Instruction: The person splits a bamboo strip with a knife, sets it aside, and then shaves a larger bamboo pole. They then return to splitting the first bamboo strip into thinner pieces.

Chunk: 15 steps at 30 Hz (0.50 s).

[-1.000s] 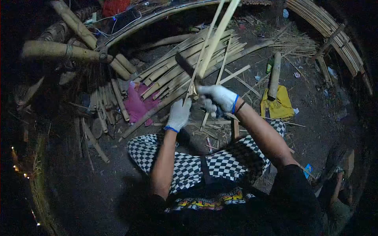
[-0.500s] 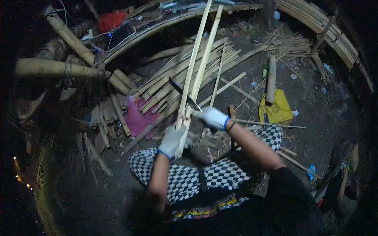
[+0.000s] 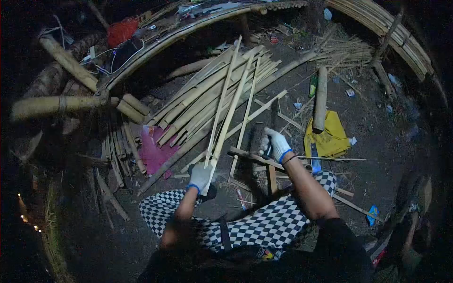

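Observation:
My left hand (image 3: 200, 176), in a white glove with a blue cuff, is closed around the lower ends of two pale bamboo strips (image 3: 231, 112). The strips slant up and away, spreading apart toward their far ends. My right hand (image 3: 277, 145), also gloved, is off the strips to the right. Its fingers are curled around the dark handle of a knife (image 3: 269, 151); the blade is hard to make out against the dark ground. A wooden bar (image 3: 250, 155) on a short post lies just below the right hand.
A pile of split bamboo (image 3: 198, 101) lies ahead, beside a pink sheet (image 3: 155, 150). To the right are a yellow bag (image 3: 332, 137) and a bamboo log (image 3: 320, 99). Thick bamboo poles (image 3: 66, 107) jut in from the left. Another person's arm (image 3: 411, 231) shows at lower right.
The right hand and knife have come away from the strips, moving right. The strips have swung lower with the left hand, and their far ends are nearer. The camera view has shifted slightly.

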### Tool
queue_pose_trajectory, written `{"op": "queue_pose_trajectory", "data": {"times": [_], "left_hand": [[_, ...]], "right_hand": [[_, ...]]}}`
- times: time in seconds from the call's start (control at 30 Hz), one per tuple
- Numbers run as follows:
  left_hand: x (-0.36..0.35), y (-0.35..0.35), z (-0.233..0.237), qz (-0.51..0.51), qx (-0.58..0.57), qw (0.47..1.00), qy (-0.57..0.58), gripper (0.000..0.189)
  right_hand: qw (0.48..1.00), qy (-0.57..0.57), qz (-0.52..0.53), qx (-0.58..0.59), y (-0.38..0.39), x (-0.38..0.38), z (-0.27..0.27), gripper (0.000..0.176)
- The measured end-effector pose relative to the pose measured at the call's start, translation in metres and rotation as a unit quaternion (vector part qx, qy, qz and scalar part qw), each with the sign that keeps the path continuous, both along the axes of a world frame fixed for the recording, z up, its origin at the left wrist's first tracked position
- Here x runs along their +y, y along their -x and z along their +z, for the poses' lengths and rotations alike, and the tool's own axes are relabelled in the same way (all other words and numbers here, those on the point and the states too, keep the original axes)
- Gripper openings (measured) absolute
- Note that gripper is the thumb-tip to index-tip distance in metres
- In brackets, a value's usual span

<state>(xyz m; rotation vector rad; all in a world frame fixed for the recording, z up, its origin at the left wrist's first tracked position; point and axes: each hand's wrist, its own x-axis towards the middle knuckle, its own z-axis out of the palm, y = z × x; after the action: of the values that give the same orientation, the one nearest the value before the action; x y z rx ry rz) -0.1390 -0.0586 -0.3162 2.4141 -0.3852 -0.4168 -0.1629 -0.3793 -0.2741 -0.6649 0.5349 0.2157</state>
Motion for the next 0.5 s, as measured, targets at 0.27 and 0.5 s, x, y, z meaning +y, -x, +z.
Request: {"op": "queue_pose_trajectory", "data": {"times": [0.27,0.5], "left_hand": [[-0.020,-0.079,-0.168,-0.043,-0.196,0.953,-0.228,0.028],[-0.018,-0.047,-0.251,0.100,-0.161,0.974,-0.126,0.023]], "right_hand": [[0.999,0.008,-0.021,0.041,0.008,-0.009,-0.013,0.031],[0.998,-0.019,-0.042,0.050,0.020,-0.011,-0.007,0.033]]}}
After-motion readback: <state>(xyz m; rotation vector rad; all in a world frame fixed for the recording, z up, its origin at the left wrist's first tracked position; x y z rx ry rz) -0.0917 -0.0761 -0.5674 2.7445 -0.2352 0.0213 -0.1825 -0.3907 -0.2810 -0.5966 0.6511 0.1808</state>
